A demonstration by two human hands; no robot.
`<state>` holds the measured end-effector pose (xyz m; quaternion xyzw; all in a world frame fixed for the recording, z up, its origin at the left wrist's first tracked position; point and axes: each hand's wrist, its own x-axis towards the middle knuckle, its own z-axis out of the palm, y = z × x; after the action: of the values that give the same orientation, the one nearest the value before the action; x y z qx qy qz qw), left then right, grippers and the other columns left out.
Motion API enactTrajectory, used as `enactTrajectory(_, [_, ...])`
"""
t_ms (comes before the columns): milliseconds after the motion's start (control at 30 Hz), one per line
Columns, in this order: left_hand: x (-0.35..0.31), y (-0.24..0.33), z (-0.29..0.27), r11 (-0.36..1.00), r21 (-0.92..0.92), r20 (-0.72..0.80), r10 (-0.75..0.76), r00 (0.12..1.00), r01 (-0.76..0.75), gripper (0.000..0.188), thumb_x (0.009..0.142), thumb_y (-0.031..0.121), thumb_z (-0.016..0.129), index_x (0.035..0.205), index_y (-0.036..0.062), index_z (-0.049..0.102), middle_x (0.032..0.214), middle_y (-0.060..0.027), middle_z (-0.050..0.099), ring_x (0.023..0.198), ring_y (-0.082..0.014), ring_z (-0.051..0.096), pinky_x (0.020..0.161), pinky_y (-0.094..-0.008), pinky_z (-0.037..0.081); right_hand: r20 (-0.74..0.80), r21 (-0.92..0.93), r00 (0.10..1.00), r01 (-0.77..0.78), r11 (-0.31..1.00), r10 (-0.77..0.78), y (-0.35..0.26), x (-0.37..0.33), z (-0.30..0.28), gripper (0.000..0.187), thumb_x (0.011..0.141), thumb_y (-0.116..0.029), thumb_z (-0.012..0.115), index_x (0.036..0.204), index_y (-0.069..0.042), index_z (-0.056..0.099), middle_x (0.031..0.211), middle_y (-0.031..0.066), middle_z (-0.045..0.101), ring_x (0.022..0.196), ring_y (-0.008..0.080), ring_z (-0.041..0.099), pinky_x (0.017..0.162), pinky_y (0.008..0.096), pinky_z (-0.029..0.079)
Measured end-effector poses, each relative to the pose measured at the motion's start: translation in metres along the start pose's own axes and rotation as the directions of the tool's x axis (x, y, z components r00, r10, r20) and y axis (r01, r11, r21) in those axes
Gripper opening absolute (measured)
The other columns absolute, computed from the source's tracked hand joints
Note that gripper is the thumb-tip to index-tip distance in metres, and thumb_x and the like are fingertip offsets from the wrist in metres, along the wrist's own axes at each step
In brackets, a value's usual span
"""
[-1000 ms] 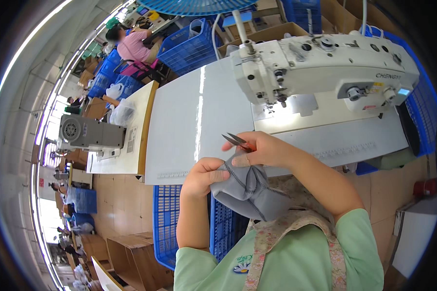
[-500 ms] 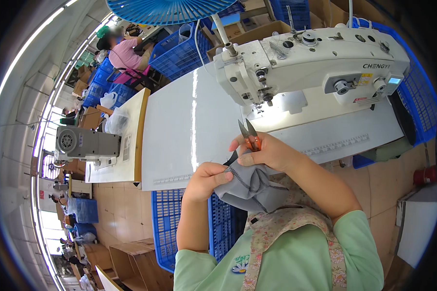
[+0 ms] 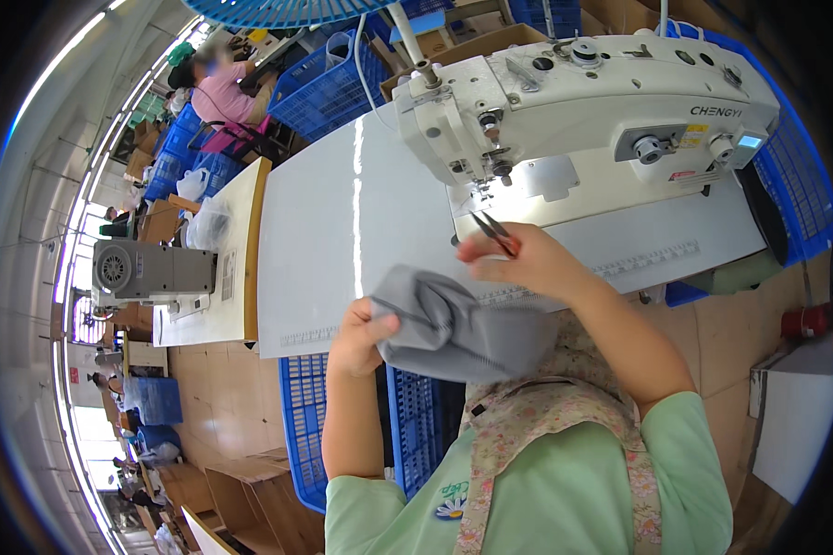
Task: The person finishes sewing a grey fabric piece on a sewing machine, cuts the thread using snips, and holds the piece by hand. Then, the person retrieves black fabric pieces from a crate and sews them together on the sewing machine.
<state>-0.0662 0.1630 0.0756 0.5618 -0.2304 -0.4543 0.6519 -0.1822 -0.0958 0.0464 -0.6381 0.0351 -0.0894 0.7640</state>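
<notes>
Head-worn wide fisheye view, looking down, near the hands [image 3: 353,340]

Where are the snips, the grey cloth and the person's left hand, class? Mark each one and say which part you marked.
Snips [image 3: 503,236]: head view, on the blades near the orange handle.
Grey cloth [image 3: 453,326]: head view, on its folded middle.
Left hand [image 3: 355,339]: head view, on its middle.

Grey cloth [image 3: 435,328]; orange-handled snips [image 3: 501,235]; beige floral apron [image 3: 551,407]; pale-green shirt [image 3: 574,481]; white sewing machine [image 3: 574,111].
</notes>
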Motion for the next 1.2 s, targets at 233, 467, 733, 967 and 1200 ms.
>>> enactTrajectory(233, [0.0,-0.021,-0.018,0.923,-0.333,-0.218,0.124,0.968,-0.193,0.044,0.089,0.024,0.07,0.119,-0.0069,0.06,0.112,-0.0195,0.068,0.1,-0.0287,0.069,0.09,-0.0421,0.055,0.03,-0.162,0.978,-0.199,0.966,0.207,0.004,-0.039,-0.027,0.041,0.078,-0.024,0.084,0.107,0.0,0.068,0.089,0.0019,0.068,0.081,0.0093,0.059,0.076,0.0264,0.048])
enactTrajectory(467, [-0.009,-0.038,-0.002,0.761,-0.586,-0.195,0.2,0.96,-0.277,0.055,0.095,0.029,0.06,0.136,-0.0052,0.047,0.132,-0.0203,0.057,0.123,-0.0333,0.056,0.106,-0.0483,0.043,-0.117,-0.126,0.971,-0.222,0.967,0.208,0.011,-0.04,-0.033,0.035,0.078,-0.021,0.084,0.1,0.001,0.068,0.086,0.0017,0.066,0.081,0.0091,0.058,0.076,0.0265,0.048])
enactTrajectory(733, [-0.011,-0.068,0.002,0.564,-0.728,-0.058,0.517,0.854,-0.39,0.049,0.098,0.03,0.051,0.136,-0.0007,0.05,0.14,-0.0219,0.052,0.133,-0.0376,0.046,0.112,-0.0567,0.033,-0.122,-0.15,0.962,-0.261,0.954,0.244,0.034,-0.06,-0.038,0.034,0.079,-0.018,0.083,0.102,0.001,0.066,0.086,0.0005,0.064,0.08,0.0089,0.056,0.074,0.0262,0.048])
enactTrajectory(967, [-0.009,-0.072,0.012,0.339,-0.869,-0.229,0.371,0.9,-0.36,0.054,0.096,0.027,0.056,0.14,-0.0031,0.044,0.14,-0.0187,0.052,0.129,-0.0357,0.05,0.111,-0.0507,0.036,-0.145,-0.111,0.934,-0.343,0.933,0.326,0.046,-0.065,-0.028,0.034,0.082,-0.02,0.081,0.102,0.004,0.066,0.084,-0.0001,0.062,0.078,0.0081,0.054,0.072,0.0235,0.047])
enactTrajectory(1200, [-0.011,-0.071,0.001,0.562,-0.749,-0.358,0.103,0.928,-0.351,0.063,0.096,0.035,0.057,0.143,-0.0022,0.04,0.141,-0.0194,0.05,0.13,-0.035,0.049,0.109,-0.0494,0.039,-0.092,0.451,0.899,-0.347,0.823,0.429,0.027,-0.051,-0.011,0.032,0.094,-0.013,0.063,0.122,0.002,0.059,0.1,0.0056,0.067,0.087,0.0117,0.063,0.075,0.0257,0.052])
